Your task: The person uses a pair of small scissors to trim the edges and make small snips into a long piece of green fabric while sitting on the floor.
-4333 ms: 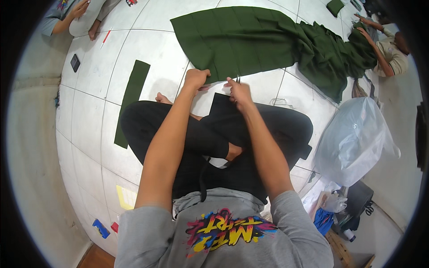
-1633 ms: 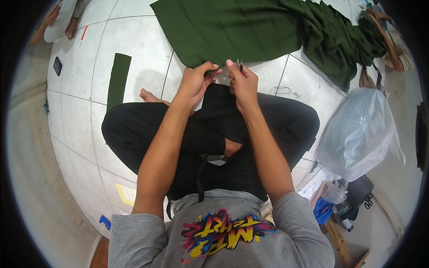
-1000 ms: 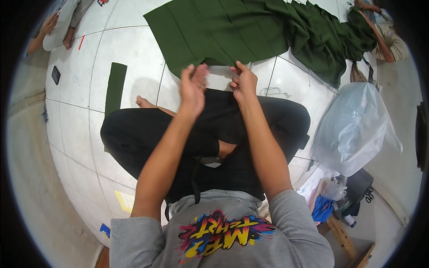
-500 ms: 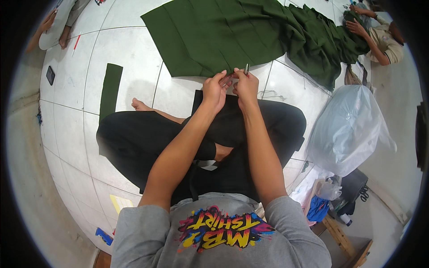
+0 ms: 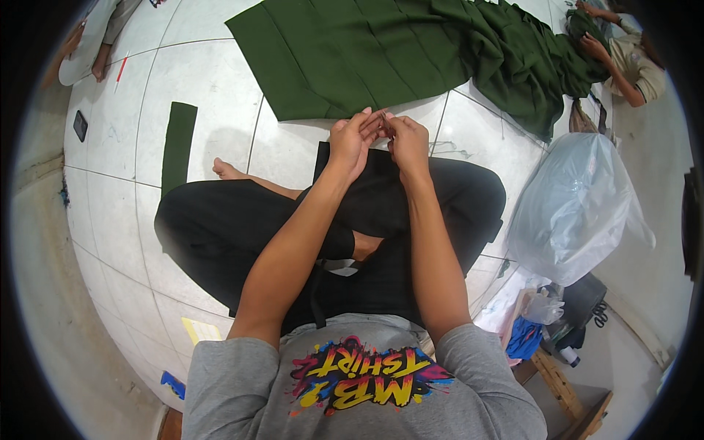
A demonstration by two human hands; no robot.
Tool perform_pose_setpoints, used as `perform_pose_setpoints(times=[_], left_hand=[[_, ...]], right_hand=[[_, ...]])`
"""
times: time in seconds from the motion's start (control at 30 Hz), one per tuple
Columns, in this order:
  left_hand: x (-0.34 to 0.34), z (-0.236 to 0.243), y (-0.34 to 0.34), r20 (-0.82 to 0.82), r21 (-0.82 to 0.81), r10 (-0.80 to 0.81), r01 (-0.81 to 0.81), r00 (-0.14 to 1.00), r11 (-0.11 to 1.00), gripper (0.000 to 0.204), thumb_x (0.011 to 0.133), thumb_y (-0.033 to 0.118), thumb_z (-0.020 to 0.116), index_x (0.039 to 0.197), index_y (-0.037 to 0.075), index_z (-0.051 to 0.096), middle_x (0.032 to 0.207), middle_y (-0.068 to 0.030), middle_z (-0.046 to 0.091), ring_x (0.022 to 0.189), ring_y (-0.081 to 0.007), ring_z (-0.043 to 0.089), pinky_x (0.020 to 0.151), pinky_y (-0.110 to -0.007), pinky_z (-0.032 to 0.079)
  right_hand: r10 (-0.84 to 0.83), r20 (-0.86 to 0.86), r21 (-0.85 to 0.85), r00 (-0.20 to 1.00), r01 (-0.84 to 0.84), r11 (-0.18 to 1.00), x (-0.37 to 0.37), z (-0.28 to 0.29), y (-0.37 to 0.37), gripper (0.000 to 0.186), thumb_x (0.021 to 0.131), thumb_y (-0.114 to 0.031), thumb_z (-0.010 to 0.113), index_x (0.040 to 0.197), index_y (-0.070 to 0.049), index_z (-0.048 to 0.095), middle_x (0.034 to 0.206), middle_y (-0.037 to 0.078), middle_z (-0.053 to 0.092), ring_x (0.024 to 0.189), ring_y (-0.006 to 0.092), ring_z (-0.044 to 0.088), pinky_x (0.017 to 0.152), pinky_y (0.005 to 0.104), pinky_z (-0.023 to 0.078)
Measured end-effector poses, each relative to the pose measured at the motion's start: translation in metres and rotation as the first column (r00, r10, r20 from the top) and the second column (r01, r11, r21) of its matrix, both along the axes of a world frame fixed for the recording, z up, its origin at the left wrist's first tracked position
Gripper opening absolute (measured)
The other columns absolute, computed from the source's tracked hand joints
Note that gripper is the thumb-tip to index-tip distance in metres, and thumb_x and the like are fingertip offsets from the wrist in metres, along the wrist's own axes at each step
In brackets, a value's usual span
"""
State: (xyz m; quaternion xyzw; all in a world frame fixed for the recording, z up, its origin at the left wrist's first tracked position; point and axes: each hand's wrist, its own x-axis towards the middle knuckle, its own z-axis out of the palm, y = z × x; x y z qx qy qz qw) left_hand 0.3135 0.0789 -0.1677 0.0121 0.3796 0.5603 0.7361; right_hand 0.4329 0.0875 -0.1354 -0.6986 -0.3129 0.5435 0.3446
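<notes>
My left hand (image 5: 350,147) and my right hand (image 5: 408,144) meet fingertip to fingertip over my crossed legs, at the near edge of a large dark green cloth (image 5: 352,66). The right fingers are curled in around a small metal tool, nearly all of it hidden now. Thumb and fingers of the left hand are drawn together beside it; what lies between them is too small to make out. The pleated cloth spreads flat over the white tiles and bunches up toward the far right.
A narrow green cloth strip (image 5: 178,147) lies left of my knee, and a phone (image 5: 80,126) farther left. On the right stands a stuffed translucent plastic bag (image 5: 576,209). At the far right another person (image 5: 634,70) handles the bunched cloth; someone else is at the far left.
The metal tool's bright end, upright above my right hand before, no longer shows there. My right hand has turned a little, and its fingertips have moved closer to the left ones.
</notes>
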Motion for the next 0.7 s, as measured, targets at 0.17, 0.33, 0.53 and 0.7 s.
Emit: perform_pose_setpoints(times=[0.17, 0.33, 0.53, 0.7], left_hand=[[-0.0003, -0.0021, 0.0008, -0.007, 0.020, 0.011, -0.011, 1.000, 1.000, 0.023, 0.098, 0.015, 0.063, 0.106, -0.006, 0.062, 0.113, -0.0208, 0.069, 0.105, -0.0272, 0.067, 0.094, -0.039, 0.052], [-0.0015, -0.0059, 0.0004, -0.023, 0.035, 0.000, 0.001, 1.000, 0.999, 0.022, 0.097, 0.014, 0.064, 0.104, -0.007, 0.064, 0.112, -0.0206, 0.069, 0.105, -0.0276, 0.067, 0.096, -0.040, 0.051], [-0.0016, -0.0067, 0.0003, -0.019, 0.057, 0.010, -0.009, 1.000, 0.998, 0.022, 0.097, 0.013, 0.063, 0.104, -0.009, 0.065, 0.111, -0.0211, 0.070, 0.105, -0.0279, 0.067, 0.099, -0.040, 0.051], [-0.0026, -0.0104, 0.0003, -0.032, 0.059, 0.006, -0.004, 0.999, 0.998, 0.022, 0.097, 0.012, 0.063, 0.104, -0.009, 0.065, 0.111, -0.0213, 0.070, 0.105, -0.0280, 0.068, 0.100, -0.039, 0.051]], right_hand=[[0.003, 0.023, 0.048, 1.000, -0.004, 0.999, -0.0029, -0.0045, 0.0032, 0.027, 0.096, -0.024, 0.066, 0.081, -0.002, 0.066, 0.071, 0.005, 0.064, 0.048, 0.0065, 0.044, 0.042, 0.0237, 0.029], [-0.013, 0.040, 0.058, 0.999, 0.011, 0.998, -0.0063, -0.0039, 0.0044, 0.028, 0.095, -0.023, 0.069, 0.079, -0.001, 0.067, 0.069, 0.005, 0.065, 0.050, 0.0062, 0.046, 0.044, 0.0232, 0.032], [-0.013, 0.089, 0.084, 0.996, 0.006, 0.996, -0.0078, -0.0042, 0.0058, 0.028, 0.094, -0.022, 0.070, 0.078, 0.001, 0.067, 0.068, 0.005, 0.066, 0.050, 0.0061, 0.047, 0.046, 0.0237, 0.033], [-0.008, 0.100, 0.094, 0.995, -0.001, 0.996, -0.0087, -0.0042, 0.0066, 0.027, 0.093, -0.021, 0.071, 0.078, 0.002, 0.068, 0.068, 0.005, 0.066, 0.050, 0.0058, 0.047, 0.046, 0.0238, 0.033]])
